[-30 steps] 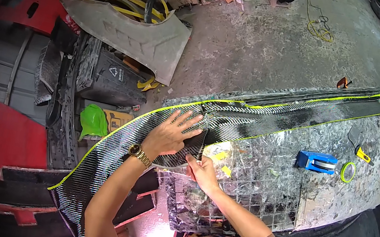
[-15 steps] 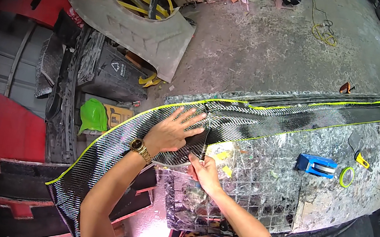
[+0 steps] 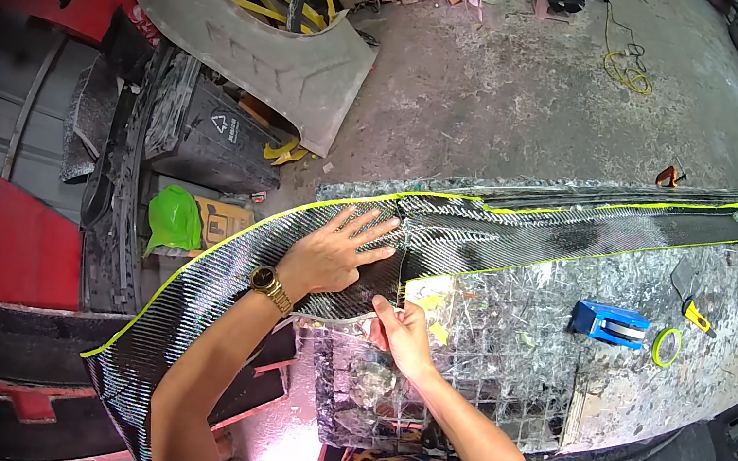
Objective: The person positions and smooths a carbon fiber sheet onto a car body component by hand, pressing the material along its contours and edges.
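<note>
Black woven sheet (image 3: 210, 283): I have the left hand (image 3: 329, 261) spread flat on it, the right hand (image 3: 403, 337) pinching its near edge.

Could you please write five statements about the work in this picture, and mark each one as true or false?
1. The left hand lies with spread fingers on the long, glossy black woven strip edged in yellow-green. True.
2. The gold metal wristwatch is on the right wrist. False: the wristwatch is on the left one.
3. The right hand is at the near edge of the strip. True.
4. The blue boxy tape dispenser stands on the floor. False: the dispenser is on the stained worktable.
5. A yellow-green ring lies right of the dispenser. True.
</note>
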The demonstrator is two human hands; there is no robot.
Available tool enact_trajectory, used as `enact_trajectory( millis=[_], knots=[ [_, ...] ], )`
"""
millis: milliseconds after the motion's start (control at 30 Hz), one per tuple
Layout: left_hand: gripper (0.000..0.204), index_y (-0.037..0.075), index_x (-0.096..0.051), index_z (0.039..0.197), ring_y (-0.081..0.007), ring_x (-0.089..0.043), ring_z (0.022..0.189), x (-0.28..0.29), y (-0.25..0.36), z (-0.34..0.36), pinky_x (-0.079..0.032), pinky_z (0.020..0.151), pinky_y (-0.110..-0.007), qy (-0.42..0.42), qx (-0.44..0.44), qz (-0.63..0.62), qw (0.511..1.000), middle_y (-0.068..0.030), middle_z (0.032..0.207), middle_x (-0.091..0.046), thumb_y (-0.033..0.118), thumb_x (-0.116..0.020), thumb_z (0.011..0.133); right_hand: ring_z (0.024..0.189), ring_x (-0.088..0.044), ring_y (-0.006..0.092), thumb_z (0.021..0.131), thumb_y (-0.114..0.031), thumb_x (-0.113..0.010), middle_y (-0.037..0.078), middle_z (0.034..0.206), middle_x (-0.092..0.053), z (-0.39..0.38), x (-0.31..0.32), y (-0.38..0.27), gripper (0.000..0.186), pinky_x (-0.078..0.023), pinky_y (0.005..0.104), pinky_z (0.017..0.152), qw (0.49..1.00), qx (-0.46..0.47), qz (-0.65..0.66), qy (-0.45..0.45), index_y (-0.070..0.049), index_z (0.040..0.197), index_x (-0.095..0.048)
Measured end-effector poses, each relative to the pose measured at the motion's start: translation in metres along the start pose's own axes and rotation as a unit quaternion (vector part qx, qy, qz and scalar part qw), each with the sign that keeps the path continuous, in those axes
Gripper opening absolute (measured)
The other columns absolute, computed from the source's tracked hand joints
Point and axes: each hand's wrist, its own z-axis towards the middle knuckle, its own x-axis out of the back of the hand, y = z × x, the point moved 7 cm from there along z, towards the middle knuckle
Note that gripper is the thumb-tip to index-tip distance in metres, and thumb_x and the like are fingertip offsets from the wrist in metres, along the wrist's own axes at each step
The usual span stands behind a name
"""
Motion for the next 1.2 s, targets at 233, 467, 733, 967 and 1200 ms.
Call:
enact_trajectory(
  millis=[233,467,733,967,1200],
  knots=[
    [0.058,0.027,-0.060,0.137,-0.0252,-0.036,0.145,0.001,0.000,0.002,-0.025,0.122,-0.046,0.022,-0.007,-0.017,1.000,-0.0012,0.158,-0.038,0.017,-0.058,0.080,0.040,-0.045,0.0067,0.101,-0.035,-0.060,0.001,0.051,-0.056,-0.002,0.006,-0.007,0.049,-0.032,0.0242,0.040,1.000,0.012,0.010,0.022,-0.007,0.062,-0.057],
    [0.061,0.024,-0.058,0.138,-0.0259,-0.033,0.147,0.006,0.003,-0.001,-0.021,0.123,-0.046,0.024,-0.005,-0.018,1.000,-0.0022,0.160,-0.035,0.018,-0.060,0.077,0.040,-0.045,0.0053,0.099,-0.038,-0.064,0.000,0.052,-0.056,0.001,0.022,-0.018,0.046,-0.031,0.0227,0.040,0.999,0.013,0.007,0.033,-0.009,0.065,-0.056],
    [0.059,0.020,-0.057,0.137,-0.0259,-0.028,0.149,0.009,0.000,-0.022,-0.019,0.124,-0.047,-0.035,0.004,-0.028,0.999,-0.0030,0.161,-0.032,0.018,-0.059,0.078,0.038,-0.046,0.0058,0.098,-0.029,-0.067,0.003,0.050,-0.056,0.011,0.037,-0.029,0.042,-0.031,0.0241,0.037,0.998,0.009,-0.022,0.063,-0.009,0.063,-0.054],
    [0.058,0.023,-0.057,0.137,-0.0259,-0.027,0.149,0.004,-0.003,-0.024,-0.017,0.125,-0.047,-0.033,0.010,-0.038,0.999,-0.0018,0.161,-0.032,0.017,-0.058,0.079,0.038,-0.046,0.0056,0.099,-0.028,-0.065,0.002,0.049,-0.055,0.014,0.041,-0.032,0.043,-0.030,0.0236,0.037,0.997,0.024,-0.027,0.067,-0.008,0.062,-0.054],
    [0.059,0.025,-0.057,0.139,-0.0257,-0.028,0.149,0.002,-0.003,-0.024,-0.017,0.124,-0.047,-0.042,0.003,-0.017,0.999,-0.0013,0.162,-0.031,0.018,-0.058,0.081,0.042,-0.046,0.0054,0.099,-0.032,-0.064,0.001,0.052,-0.057,0.006,0.042,-0.037,0.045,-0.033,0.0249,0.040,0.995,-0.001,-0.074,0.069,-0.007,0.063,-0.056]
  ],
)
